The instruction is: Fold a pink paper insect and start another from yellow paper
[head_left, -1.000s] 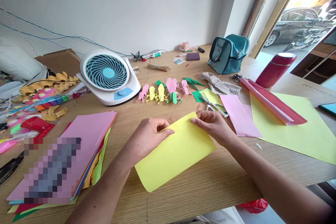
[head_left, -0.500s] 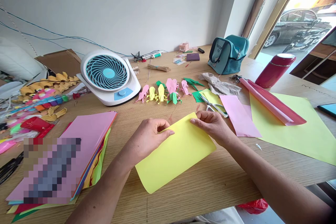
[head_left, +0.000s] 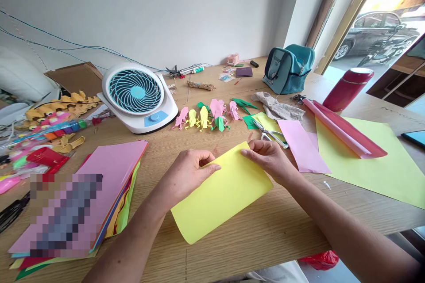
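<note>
A yellow sheet of paper (head_left: 222, 199) is held at a slant over the near middle of a wood-grain table (head_left: 206, 267), its lower left corner curling. The person's left hand (head_left: 187, 172) pinches the upper edge, thumb lying on the face of the sheet, while the right hand (head_left: 270, 161) pinches the upper right corner between thumb and fingers. Just beyond, pink, yellow and green folded-paper figures (head_left: 218, 108) stand in a cluster, with scissors (head_left: 265, 131) lying near the right hand on green and yellow paper pieces. A pink paper rectangle (head_left: 303, 146) sits beside them, next to a large pale-yellow sheet (head_left: 381, 181) that lies partly under a rolled red-and-pink sheet (head_left: 345, 128). A stack of coloured paper (head_left: 114, 159) occupies the left, the object on top pixelated beyond recognition. Farther back are a white-and-blue fan (head_left: 136, 93), a grey cloth (head_left: 282, 107), a teal bag (head_left: 290, 70) and a red flask (head_left: 347, 90); a car (head_left: 375, 31) is visible outside.
</note>
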`<state>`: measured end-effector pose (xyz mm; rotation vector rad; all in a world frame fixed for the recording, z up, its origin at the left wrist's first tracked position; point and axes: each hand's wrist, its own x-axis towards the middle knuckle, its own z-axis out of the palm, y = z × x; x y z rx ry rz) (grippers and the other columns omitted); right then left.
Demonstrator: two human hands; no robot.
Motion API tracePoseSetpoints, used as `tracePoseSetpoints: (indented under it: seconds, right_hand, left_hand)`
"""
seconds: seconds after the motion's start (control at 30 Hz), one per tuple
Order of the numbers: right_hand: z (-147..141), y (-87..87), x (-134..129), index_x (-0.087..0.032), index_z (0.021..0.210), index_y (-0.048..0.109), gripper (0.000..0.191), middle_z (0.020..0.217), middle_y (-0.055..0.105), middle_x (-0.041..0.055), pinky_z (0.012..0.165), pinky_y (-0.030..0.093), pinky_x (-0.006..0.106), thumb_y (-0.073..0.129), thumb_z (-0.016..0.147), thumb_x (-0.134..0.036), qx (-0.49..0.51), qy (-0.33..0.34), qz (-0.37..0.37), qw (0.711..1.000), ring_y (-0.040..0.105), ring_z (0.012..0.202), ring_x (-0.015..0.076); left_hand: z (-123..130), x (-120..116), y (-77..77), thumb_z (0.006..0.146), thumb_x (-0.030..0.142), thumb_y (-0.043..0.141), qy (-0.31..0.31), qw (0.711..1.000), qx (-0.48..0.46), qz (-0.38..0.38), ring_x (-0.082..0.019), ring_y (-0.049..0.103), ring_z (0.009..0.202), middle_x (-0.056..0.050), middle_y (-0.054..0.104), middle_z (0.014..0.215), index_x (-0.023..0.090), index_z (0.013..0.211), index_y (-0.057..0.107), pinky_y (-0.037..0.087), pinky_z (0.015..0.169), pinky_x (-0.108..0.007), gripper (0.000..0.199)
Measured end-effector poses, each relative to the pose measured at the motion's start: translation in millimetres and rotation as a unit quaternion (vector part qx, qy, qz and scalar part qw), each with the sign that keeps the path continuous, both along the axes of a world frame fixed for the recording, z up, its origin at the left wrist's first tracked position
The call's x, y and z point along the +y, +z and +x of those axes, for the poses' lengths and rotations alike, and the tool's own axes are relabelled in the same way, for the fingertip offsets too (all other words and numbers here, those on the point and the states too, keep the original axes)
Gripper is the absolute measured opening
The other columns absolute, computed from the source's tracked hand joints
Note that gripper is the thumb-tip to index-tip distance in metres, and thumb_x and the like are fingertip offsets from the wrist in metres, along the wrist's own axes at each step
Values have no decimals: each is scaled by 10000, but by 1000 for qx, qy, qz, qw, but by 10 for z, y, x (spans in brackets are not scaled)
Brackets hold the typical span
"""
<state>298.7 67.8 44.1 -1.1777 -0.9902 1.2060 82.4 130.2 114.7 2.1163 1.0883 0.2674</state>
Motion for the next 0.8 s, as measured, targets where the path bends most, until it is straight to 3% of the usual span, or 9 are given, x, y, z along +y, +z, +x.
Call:
tracePoseSetpoints:
  seconds: [0.4, 0.6, 0.8]
  right_hand:
    - [17, -33, -20, -185, 700, 651, 366, 652, 634, -2, 520, 457, 241, 816, 670, -510, -11, 11, 20, 1000, 587, 584, 136]
    - [-6, -10, -36, -188, 712, 664, 324, 702, 682, 15, 540, 483, 261, 840, 653, -453, -21, 48, 18, 998, 607, 600, 154]
    - [-61, 43, -46, -192, 637, 625, 375, 642, 667, 9, 523, 495, 274, 860, 596, -481, 0, 27, -4, 1000, 611, 579, 165]
  left_hand:
    - [-16, -11, -23, 816, 352, 585, -15, 997, 2, 73, -107, 527, 593, 43, 622, 630, 182, 670, 638, 321, 537, -223, 231]
    - [-24, -40, -23, 824, 358, 570, -26, 998, 5, 65, -127, 564, 617, 25, 663, 666, 187, 701, 664, 327, 542, -231, 231]
    - [-28, -59, -10, 815, 370, 587, -27, 998, 1, 52, -133, 567, 607, 16, 676, 663, 185, 707, 685, 332, 535, -235, 236]
